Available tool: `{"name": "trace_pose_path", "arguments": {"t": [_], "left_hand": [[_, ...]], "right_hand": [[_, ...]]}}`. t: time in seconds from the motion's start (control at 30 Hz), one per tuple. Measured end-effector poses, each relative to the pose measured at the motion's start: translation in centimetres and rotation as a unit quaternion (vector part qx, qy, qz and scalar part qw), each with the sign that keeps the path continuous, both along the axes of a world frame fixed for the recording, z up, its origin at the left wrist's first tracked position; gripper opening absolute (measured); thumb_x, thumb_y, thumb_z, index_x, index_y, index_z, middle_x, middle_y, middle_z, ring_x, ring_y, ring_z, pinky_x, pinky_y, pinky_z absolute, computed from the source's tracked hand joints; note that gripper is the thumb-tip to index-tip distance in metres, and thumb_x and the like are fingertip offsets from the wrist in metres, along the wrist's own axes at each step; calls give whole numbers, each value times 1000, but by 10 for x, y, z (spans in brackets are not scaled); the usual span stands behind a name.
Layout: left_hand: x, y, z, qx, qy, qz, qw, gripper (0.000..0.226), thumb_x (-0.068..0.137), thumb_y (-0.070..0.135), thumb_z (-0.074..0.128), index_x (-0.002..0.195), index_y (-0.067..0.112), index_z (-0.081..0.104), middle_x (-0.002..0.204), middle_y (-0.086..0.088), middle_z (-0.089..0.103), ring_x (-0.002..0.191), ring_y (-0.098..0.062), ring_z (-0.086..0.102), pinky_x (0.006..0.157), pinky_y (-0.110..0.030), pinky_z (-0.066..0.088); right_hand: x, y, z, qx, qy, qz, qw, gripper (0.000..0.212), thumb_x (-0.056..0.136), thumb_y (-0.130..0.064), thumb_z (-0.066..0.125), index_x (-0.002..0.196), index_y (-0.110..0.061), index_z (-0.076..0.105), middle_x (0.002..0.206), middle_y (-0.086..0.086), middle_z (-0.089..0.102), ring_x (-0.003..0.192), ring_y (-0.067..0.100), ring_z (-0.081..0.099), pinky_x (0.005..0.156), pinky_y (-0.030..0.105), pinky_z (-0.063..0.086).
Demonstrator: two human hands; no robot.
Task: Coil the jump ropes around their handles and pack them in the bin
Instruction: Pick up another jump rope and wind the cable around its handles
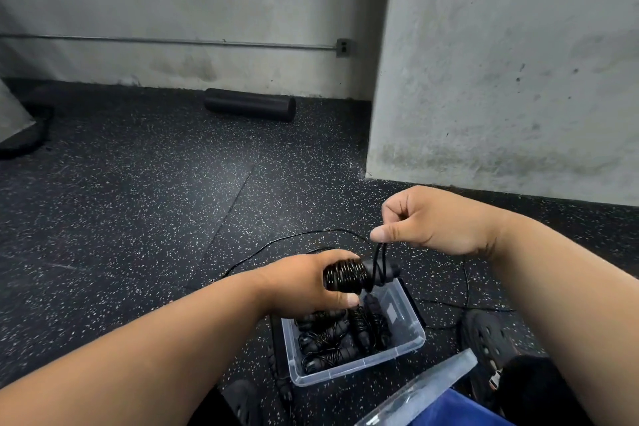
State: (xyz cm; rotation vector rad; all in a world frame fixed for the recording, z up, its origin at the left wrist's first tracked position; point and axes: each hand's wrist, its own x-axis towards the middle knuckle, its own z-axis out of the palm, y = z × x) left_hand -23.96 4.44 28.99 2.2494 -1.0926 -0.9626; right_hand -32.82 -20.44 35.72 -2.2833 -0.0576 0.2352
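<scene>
1. Black cord, thin and glossy, is being wound onto the pair of black jump-rope handles [359, 275], which the left hand [311, 282] is holding above the clear plastic bin [408, 344].
2. Left fingers are curling over the top of the bundle and the thumb is pressing from below; the wound coils are sitting under that grip, probably so they cannot spring loose.
3. Right hand [425, 221] is pinching the loose rope [379, 252] between thumb and forefinger just above the handles' bare end; the other fingers are curling into the palm. Holding it high and taut likely keeps each new turn tight.
4. Handles are lying roughly level, long axis running left to right, free end pointing right, toward the concrete pillar [511, 62]. Coils are dense at the left; only a few slack turns are crossing the right part.
5. Unwound rope is trailing on the speckled rubber floor [138, 201] behind the bin, looping round to the right.
6. Several coiled black ropes [345, 332] are already lying inside the bin; its clear lid [432, 387] is leaning near the person's lap.
7. Judgement: winding partly done, much cord still to take up.
</scene>
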Motion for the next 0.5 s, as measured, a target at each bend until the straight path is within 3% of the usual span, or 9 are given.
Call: {"name": "trace_pose_path", "arguments": {"t": [0.1,0.2,0.33,0.5], "left_hand": [[-9,-4,-2,15,-46,-25,999,68,87,67,75,140,69,32,114,21,72,100,-5,70,96,-33,56],[-16,-10,-5,13,-99,-51,994,73,87,64,75,146,60,32,123,13,69,108,-16,69,100,-39,55],[-19,-15,-3,13,-103,-74,992,68,88,59,78,145,50,41,121,9,70,108,-20,68,98,-42,55],[-19,-19,-3,8,-159,-70,985,81,83,71,75,148,41,37,124,5,69,108,-24,67,96,-44,55]], "right_hand": [[3,9,-10,-23,-24,-22,999,49,85,-52,79,64,-21,48,54,-14,40,52,6,34,47,18,30],[4,15,-20,-15,-23,-34,999,48,86,-50,80,64,-22,48,55,-13,41,53,8,34,49,21,31],[6,21,-30,14,-22,-44,999,46,86,-47,80,66,-20,50,57,-7,46,55,11,38,50,23,34],[9,23,-30,49,-30,-74,996,46,87,-46,80,65,-21,49,56,-8,46,53,12,39,52,27,35]]}}
